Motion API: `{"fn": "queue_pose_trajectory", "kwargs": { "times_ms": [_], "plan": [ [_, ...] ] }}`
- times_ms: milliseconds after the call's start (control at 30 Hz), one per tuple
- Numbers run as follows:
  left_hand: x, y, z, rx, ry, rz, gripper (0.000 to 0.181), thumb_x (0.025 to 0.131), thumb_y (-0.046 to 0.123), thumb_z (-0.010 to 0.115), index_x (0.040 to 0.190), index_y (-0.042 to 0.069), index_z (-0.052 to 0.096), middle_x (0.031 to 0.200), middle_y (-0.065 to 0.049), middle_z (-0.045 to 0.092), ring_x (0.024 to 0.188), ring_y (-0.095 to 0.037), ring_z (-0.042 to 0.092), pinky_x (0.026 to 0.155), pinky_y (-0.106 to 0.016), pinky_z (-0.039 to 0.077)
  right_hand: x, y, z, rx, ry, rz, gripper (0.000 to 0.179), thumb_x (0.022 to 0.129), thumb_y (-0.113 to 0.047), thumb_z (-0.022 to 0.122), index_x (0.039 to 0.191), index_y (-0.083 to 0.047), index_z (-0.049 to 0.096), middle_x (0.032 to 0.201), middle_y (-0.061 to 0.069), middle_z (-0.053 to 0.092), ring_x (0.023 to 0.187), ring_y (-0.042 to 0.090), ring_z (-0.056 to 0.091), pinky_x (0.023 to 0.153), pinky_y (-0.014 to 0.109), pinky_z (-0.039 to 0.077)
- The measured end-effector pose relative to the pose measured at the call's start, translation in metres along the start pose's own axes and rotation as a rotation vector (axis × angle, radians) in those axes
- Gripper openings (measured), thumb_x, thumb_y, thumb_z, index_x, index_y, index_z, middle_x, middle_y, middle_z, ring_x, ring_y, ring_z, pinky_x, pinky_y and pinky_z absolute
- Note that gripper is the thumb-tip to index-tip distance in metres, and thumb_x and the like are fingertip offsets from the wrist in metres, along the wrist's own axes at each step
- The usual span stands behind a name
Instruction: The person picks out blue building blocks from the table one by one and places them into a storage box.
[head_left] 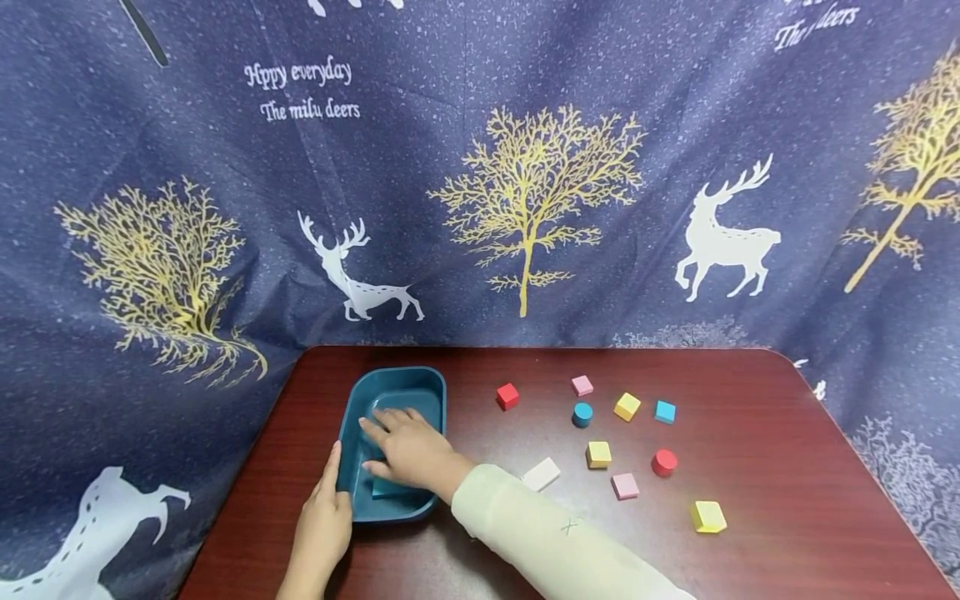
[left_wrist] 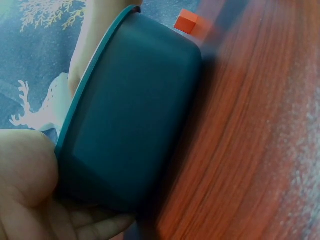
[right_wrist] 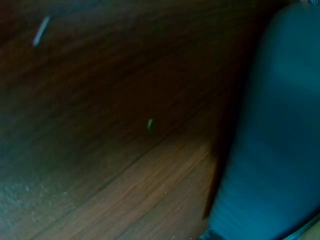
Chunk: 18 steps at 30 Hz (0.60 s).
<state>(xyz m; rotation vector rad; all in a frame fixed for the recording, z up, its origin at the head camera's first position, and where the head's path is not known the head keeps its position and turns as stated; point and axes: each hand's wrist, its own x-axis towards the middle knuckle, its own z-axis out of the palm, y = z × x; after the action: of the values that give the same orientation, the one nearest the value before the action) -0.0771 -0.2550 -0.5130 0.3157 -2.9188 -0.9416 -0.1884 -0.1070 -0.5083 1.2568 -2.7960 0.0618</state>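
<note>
A dark teal plastic bin (head_left: 437, 389) stands at the table's left side. My left hand (head_left: 325, 518) rests along its left outer wall with the index finger straight. In the left wrist view the left hand (left_wrist: 30, 185) lies against the bin's dark wall (left_wrist: 125, 115), fingers low on it. My right hand (head_left: 408, 446) reaches over the right rim into the bin, its fingers extended and spread. A light blue block (head_left: 390, 487) lies on the bin's floor, partly hidden under this hand. Only the bin's outer wall (right_wrist: 280, 125) and the tabletop show in the right wrist view.
To the right of the bin lie a white block (head_left: 542, 474), a red cube (head_left: 507, 397), a blue cylinder (head_left: 582, 415), a red cylinder (head_left: 664, 463) and several yellow, pink and blue blocks. A patterned cloth (head_left: 465, 250) hangs behind the table (head_left: 787, 467).
</note>
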Motion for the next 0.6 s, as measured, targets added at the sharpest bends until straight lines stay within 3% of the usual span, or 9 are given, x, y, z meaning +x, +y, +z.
{"fn": "queue_pose_trajectory", "kwargs": {
  "times_ms": [233, 600],
  "plan": [
    [0.0002, -0.0011, 0.0002, 0.004, 0.022, 0.016, 0.073, 0.093, -0.002, 0.043, 0.162, 0.008, 0.019, 0.145, -0.037, 0.048, 0.09, -0.037, 0.064, 0.08, -0.059, 0.049, 0.0014, 0.0008, 0.0033, 0.025, 0.007, 0.024, 0.08, 0.098, -0.071, 0.037, 0.163, -0.029, 0.017, 0.167, -0.002, 0.031, 0.154, 0.016, 0.028, 0.122, 0.047, 0.03],
    [0.0006, 0.0004, 0.0004, 0.007, -0.004, -0.002, 0.074, 0.094, -0.002, 0.042, 0.163, 0.008, 0.017, 0.145, -0.038, 0.047, 0.09, -0.035, 0.064, 0.078, -0.058, 0.05, 0.001, 0.0019, -0.0004, 0.081, 0.024, 0.043, 0.078, 0.1, -0.068, 0.033, 0.164, -0.028, 0.014, 0.17, -0.001, 0.024, 0.156, 0.02, 0.024, 0.124, 0.05, 0.023]
  ]
}}
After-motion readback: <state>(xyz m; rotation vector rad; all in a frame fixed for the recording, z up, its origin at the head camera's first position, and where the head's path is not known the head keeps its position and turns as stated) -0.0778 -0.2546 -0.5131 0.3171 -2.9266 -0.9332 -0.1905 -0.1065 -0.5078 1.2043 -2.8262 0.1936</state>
